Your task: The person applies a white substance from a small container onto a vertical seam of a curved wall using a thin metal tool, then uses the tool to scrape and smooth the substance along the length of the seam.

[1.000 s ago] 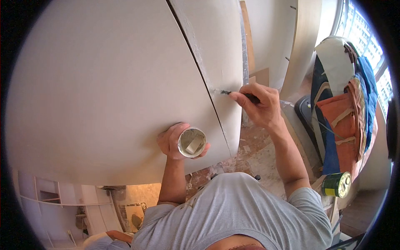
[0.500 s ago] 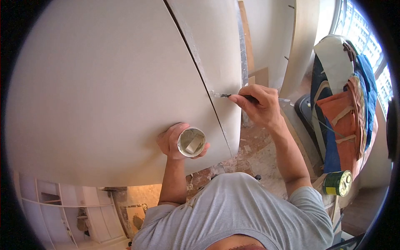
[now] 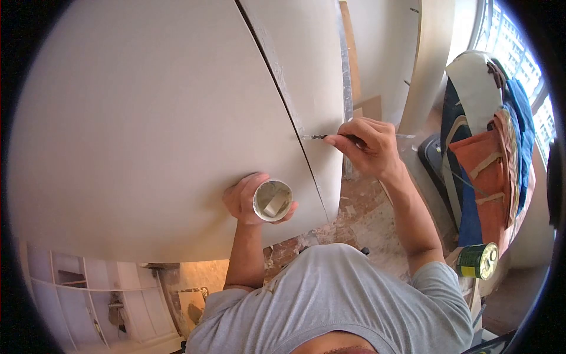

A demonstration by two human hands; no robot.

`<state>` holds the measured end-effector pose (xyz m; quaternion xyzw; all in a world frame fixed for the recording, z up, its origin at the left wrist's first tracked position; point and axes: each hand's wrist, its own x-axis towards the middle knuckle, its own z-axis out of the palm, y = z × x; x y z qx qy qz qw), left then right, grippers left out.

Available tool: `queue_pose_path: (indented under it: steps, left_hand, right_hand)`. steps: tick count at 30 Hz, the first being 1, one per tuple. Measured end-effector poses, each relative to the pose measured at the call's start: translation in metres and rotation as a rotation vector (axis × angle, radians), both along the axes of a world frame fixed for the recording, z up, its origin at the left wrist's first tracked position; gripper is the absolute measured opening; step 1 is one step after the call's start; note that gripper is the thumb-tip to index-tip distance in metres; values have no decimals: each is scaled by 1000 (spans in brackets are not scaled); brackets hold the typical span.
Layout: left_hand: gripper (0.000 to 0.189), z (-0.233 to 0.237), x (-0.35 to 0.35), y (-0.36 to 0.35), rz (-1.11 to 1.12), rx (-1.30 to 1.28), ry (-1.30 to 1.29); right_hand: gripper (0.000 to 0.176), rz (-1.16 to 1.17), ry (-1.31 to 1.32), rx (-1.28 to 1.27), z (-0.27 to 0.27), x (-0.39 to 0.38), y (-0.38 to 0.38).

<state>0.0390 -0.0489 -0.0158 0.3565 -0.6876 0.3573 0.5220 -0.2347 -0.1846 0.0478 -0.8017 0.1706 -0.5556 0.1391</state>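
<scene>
A large pale panel [image 3: 147, 118] fills the left and middle of the view, with a dark narrow seam [image 3: 272, 72] running diagonally down it. Whitish filler [image 3: 277, 65] is smeared along the right side of the seam. My left hand [image 3: 239, 197] is wrapped around a cup [image 3: 257, 213], its mouth facing up. Greyish paste and a pale block [image 3: 275, 205] show inside the cup. Between the thumb and fingers of my right hand [image 3: 369, 147] is a small putty spatula [image 3: 318, 137] with a dark handle. Its thin tip meets the panel just beside the seam; the other end sticks out past my fingers.
A green and yellow can [image 3: 477, 261] stands at the lower right. Blue and orange cloths [image 3: 480, 171] hang near the window at right. A curved wooden board [image 3: 421, 65] rises behind my right hand. Debris litters the floor [image 3: 368, 221].
The spatula has turned in my right hand, so its blade now looks thinner, and its tip sits slightly lower along the seam. My left hand keeps the cup in nearly the same place.
</scene>
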Motion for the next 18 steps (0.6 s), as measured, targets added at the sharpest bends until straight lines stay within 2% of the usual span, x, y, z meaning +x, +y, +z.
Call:
queue_pose_path:
  steps: [6, 13, 18]
  left_hand:
    - [68, 3, -1, 1, 14, -2, -23]
    - [71, 6, -3, 0, 37, -31, -33]
    - [73, 4, -2, 2, 28, 7, -20]
  right_hand:
    - [27, -44, 25, -93, 9, 2, -7]
    - [28, -18, -39, -50, 7, -1, -12]
    - [22, -37, 74, -106, 3, -8, -12]
